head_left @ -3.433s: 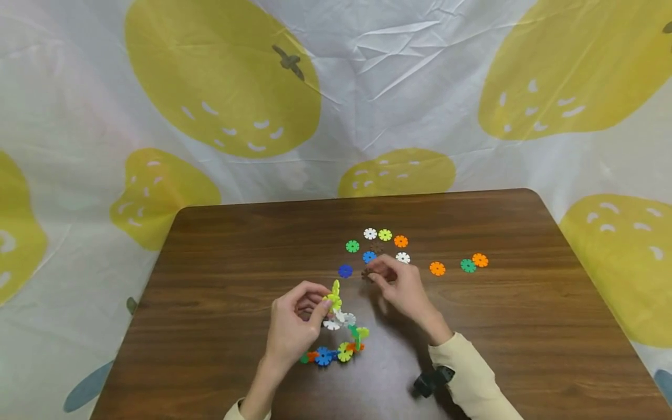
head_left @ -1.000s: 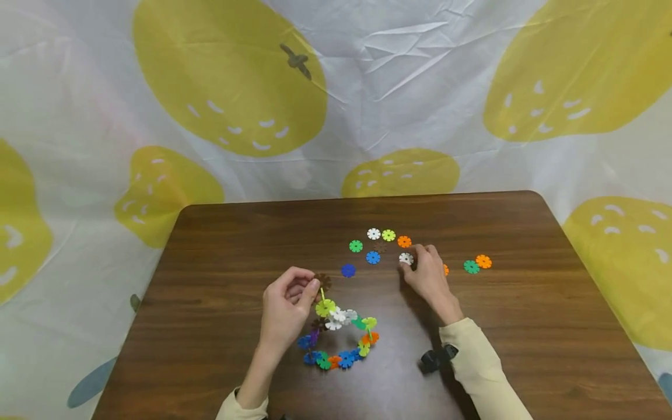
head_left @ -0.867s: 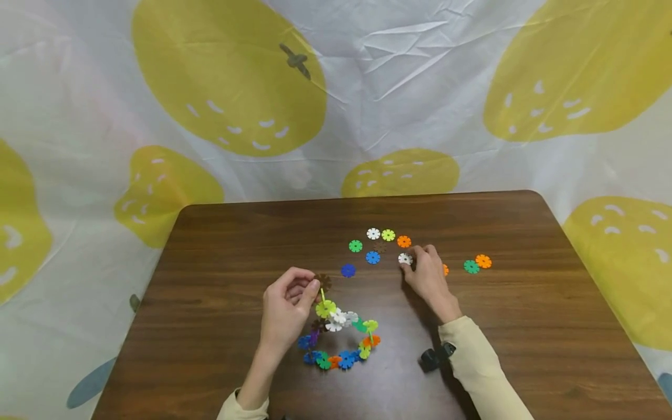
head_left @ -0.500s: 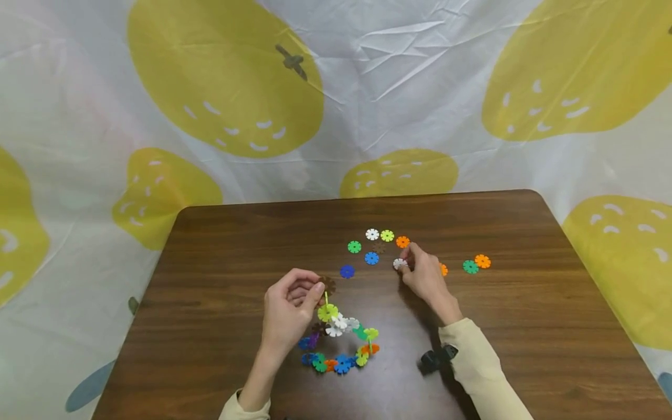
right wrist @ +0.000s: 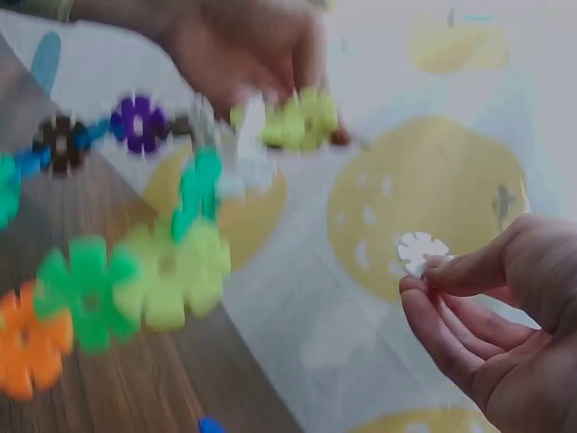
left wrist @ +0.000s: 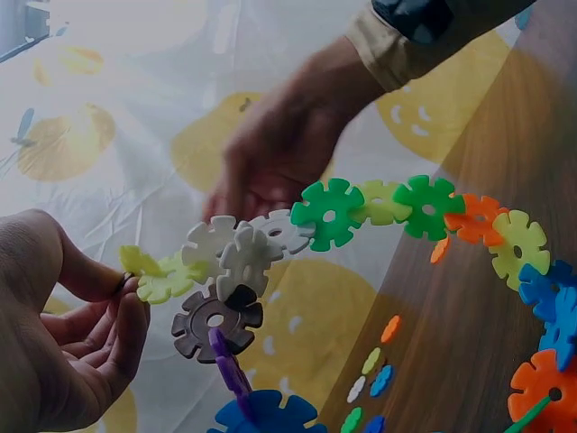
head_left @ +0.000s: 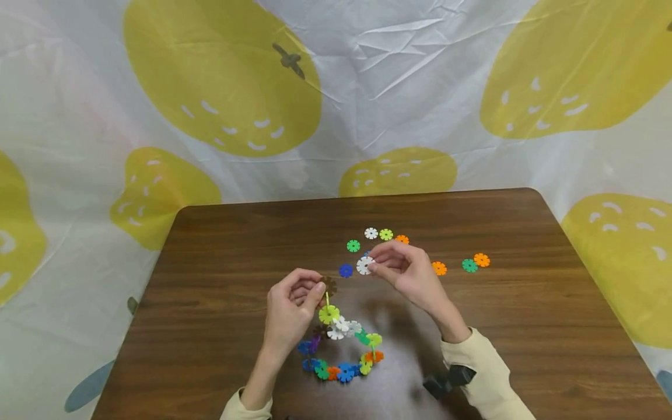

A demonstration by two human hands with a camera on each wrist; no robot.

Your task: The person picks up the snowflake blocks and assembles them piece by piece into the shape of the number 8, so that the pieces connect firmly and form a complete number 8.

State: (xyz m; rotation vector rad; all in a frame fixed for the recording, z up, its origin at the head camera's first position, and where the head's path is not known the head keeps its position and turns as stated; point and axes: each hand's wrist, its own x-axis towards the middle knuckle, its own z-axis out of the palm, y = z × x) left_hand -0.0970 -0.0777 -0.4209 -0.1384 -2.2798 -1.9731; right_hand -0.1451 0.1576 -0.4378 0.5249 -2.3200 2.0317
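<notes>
My left hand (head_left: 289, 306) pinches a brown notched disc (head_left: 329, 286) between thumb and fingers. From that disc hangs a chain of interlocking discs, a yellow-green disc (head_left: 329, 315) first, then white ones (head_left: 336, 332) joined to a closed ring. Blue, green and orange discs make up the ring's near side, with a blue disc (head_left: 345, 373) at the front. My right hand (head_left: 412, 277) pinches a loose white disc (right wrist: 421, 253) by its edge, up and to the right of the left hand. In the left wrist view, a brown disc (left wrist: 216, 325) and a purple one (left wrist: 230, 361) branch below the white discs.
Loose discs lie on the brown wooden table (head_left: 236, 245): white (head_left: 371, 233), yellow-green (head_left: 386, 234), green (head_left: 353, 246) and dark blue (head_left: 345, 270) ones behind the hands. Farther right are orange (head_left: 439, 268) and green (head_left: 469, 266) ones. A fruit-print cloth (head_left: 294, 175) hangs behind.
My right hand took a white disc off the table and carried it left, toward the chain. The brown disc it held earliest is now at the chain's top, in my left hand.
</notes>
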